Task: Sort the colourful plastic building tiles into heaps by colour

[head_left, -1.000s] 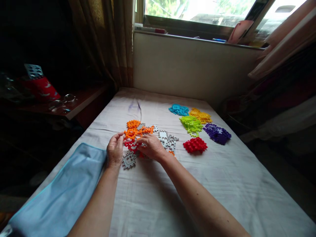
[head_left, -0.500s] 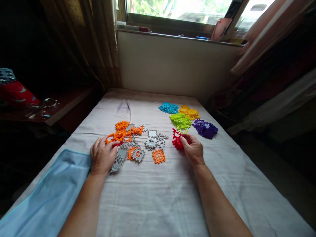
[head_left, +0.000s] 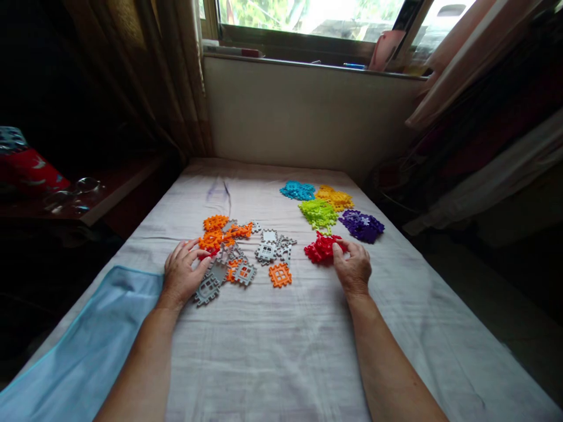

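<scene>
Colour seems to explain the piles (head_left: 318, 212) at right. My right hand (head_left: 354, 269) is narrow at the red pile (head_left: 319, 251); my left hand (head_left: 182, 274) curls beside mixed orange and grey pieces (head_left: 217, 274) at left, perhaps steadying them. I cannot tell whether either grips.

And the right hand (head_left: 353, 266) is across, out of the mixed heap (head_left: 237, 253) left of the red pile (head_left: 323, 249) and now at that pile's near right edge! The loose red piece, raised in its fingers half a second ago, no longer stands up apart from the pile. Over to the pile's left, less red shows in the mixed heap, and the left hand (head_left: 183, 272) lies flatter, fingers spread.
</scene>
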A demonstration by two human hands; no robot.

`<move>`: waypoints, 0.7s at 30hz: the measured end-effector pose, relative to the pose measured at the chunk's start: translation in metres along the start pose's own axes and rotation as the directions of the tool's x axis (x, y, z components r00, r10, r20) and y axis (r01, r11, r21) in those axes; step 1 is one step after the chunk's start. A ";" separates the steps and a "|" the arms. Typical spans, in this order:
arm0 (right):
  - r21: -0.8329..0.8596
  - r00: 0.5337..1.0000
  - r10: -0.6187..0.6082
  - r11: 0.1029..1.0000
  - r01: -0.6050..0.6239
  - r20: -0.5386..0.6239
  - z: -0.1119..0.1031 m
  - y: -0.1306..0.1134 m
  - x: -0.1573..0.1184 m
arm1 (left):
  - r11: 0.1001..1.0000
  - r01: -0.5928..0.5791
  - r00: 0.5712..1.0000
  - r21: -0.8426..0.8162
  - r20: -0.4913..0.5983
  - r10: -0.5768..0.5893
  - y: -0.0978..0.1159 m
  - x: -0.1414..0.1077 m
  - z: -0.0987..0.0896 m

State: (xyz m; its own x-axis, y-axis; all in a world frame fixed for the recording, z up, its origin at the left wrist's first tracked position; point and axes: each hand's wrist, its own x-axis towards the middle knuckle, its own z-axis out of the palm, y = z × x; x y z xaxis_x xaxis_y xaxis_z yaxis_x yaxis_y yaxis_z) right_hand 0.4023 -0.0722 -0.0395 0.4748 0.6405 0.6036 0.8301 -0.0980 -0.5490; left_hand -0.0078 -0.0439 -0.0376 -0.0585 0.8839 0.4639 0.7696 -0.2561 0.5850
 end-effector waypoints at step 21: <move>0.643 0.767 -0.252 0.722 -0.257 0.590 0.023 -0.149 -0.065 | 0.913 -0.371 0.914 -0.167 0.108 0.391 0.073 -0.020 0.017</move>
State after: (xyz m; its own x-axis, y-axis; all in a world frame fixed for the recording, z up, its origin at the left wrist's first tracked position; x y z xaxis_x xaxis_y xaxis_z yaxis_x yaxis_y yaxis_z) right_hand 0.2411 -0.0823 -0.0103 -0.0176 0.9653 0.2604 0.2893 0.2542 -0.9229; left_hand 0.0600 -0.0732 -0.0152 0.3160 0.7498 0.5813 0.6188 -0.6274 0.4728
